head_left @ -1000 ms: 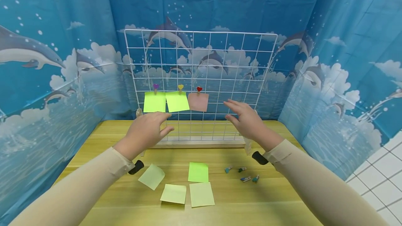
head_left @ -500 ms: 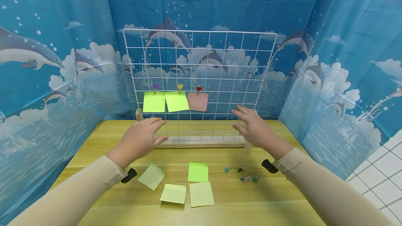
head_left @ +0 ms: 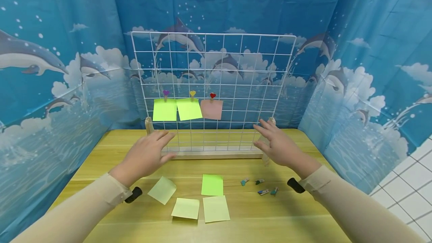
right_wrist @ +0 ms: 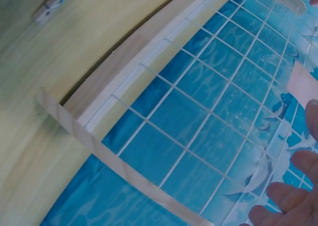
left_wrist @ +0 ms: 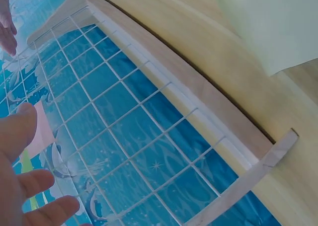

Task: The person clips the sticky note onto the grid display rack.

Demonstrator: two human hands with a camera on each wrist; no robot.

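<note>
My left hand (head_left: 143, 156) hovers before the lower left of a white wire grid (head_left: 256, 78), fingers loosely extended, holding nothing. Over on the right, my right hand (head_left: 281, 147) hangs before the grid's lower right corner, palm inward and fingers spread. Two bright green sticky notes (head_left: 164, 110) and a pink sticky note (head_left: 211, 109) hang on the grid. Small heart clothespins pin them: a purple one (head_left: 166, 93), a yellow one (head_left: 192, 93) and a red one (head_left: 212, 96). In the right wrist view, fingers (right_wrist: 285, 196) show beside the grid's wires.
On the wooden table (head_left: 162, 231) lie a bright green note (head_left: 212, 185) and pale notes (head_left: 216, 209). Several small clothespins (head_left: 263, 192) lie to their right. A wooden base (head_left: 216, 155) bears the grid. Dolphin-print curtains (head_left: 216, 3) stand behind and at both sides.
Both hands have drawn apart and slightly down, the left one leftward and the right one rightward. Notes and clothespins stay where they were.
</note>
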